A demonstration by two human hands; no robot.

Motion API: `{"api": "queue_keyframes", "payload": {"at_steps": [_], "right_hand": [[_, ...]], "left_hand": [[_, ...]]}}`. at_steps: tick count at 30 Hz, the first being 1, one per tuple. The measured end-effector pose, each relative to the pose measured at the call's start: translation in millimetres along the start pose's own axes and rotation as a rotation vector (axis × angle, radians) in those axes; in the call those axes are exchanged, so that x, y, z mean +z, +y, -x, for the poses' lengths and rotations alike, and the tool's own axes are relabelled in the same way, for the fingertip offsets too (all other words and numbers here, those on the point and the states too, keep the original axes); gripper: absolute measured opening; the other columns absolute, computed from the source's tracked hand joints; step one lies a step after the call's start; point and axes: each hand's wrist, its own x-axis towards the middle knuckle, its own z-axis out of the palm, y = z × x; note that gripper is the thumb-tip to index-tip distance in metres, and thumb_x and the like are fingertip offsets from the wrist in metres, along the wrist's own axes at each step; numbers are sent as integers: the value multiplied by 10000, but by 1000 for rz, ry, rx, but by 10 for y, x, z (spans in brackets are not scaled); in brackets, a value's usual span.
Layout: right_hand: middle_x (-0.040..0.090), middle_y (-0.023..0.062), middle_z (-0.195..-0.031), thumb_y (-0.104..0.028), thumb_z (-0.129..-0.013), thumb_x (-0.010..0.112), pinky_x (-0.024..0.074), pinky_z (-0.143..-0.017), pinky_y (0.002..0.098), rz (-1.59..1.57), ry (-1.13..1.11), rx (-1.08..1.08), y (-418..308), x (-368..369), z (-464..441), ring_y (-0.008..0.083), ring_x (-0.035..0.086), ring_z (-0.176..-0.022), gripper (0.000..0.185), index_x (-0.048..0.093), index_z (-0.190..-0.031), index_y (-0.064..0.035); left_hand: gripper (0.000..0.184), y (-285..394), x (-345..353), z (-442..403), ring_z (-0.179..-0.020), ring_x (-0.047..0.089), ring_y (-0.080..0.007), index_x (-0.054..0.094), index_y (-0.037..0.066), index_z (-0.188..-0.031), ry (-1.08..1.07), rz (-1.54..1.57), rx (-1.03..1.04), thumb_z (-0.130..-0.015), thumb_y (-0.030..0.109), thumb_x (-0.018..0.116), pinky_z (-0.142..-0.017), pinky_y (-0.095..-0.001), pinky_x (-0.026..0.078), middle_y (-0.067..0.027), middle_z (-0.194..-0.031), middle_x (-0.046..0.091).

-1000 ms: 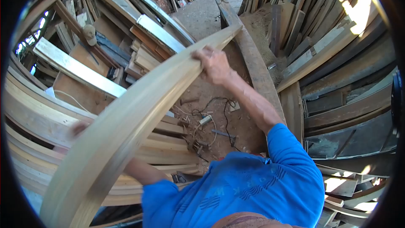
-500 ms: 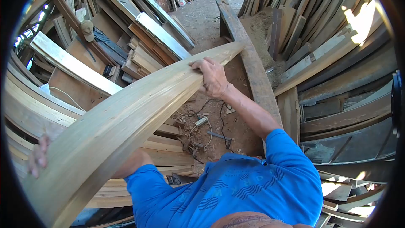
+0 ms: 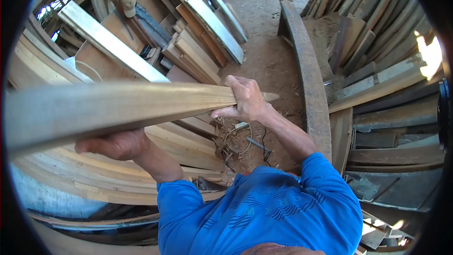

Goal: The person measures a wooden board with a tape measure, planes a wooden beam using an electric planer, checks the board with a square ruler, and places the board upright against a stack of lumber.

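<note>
A long pale wooden plank (image 3: 141,97) stretches across the left half of the view, its near end at the left large and blurred. My right hand (image 3: 247,99) wraps around it close to the far end, thumb below and fingers over the top. A short tip of the plank sticks out beyond that hand. Under the near part, my left hand (image 3: 115,145) supports the plank from below, thumb pointing left; its other fingers are hidden behind the wood.
A long dark wooden beam (image 3: 306,66) runs away from me to the right of the plank. Stacked boards (image 3: 198,56) lean at the left, more timber (image 3: 391,127) lies at the right. A power strip (image 3: 241,125), cords and wood shavings are on the dirt floor.
The plank has turned from a broad face toward me to a narrower edge, its far end swinging down off the beam. My left hand has come from the far edge to underneath.
</note>
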Motion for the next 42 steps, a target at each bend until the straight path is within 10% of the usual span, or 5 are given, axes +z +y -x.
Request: {"api": "queue_keyframes", "payload": {"at_steps": [5,11,14,19,42], "right_hand": [[686,170,-707,-653,-756,810,572,-572,411,-320,30,167,-111,63,-64,285,714,-634,741,629,-957,37],[677,104,-800,-632,-865,732,507,-630,329,-640,-42,470,-157,-165,-2,145,642,-738,722,670,-1081,54],[678,82,-867,-698,-867,686,499,-667,319,-692,80,516,-3,-146,186,135,625,-810,789,670,-1079,61],[684,92,-969,-711,-896,643,509,-744,329,-798,199,618,344,-200,287,153,625,-898,818,658,-1122,75],[661,177,-1258,-599,-968,622,479,-1038,406,-769,449,1419,1304,305,2079,255,626,-1164,766,569,-1344,66]], "left_hand": [[662,20,376,-367,-1305,534,-284,524,8,-1421,-179,152,11,-942,415,732,-1161,-442,397,-149,-1440,563],[667,-466,337,14,-1415,443,-285,316,-7,-1554,-708,563,-281,-1065,433,428,-1177,-444,353,-186,-1533,447],[1371,-428,-52,965,-1429,439,-295,87,10,-1624,-571,111,-781,-702,700,830,-1164,-447,403,-187,-1566,407],[1009,-342,-1773,2851,-1295,565,-378,417,38,-1482,-1345,-817,-962,-660,309,934,-1061,-470,458,-241,-1361,584],[848,1305,-3500,4262,-1078,721,-338,623,32,-1295,-1047,-1114,-1657,-639,467,940,-907,-437,562,-214,-1134,742]]}}
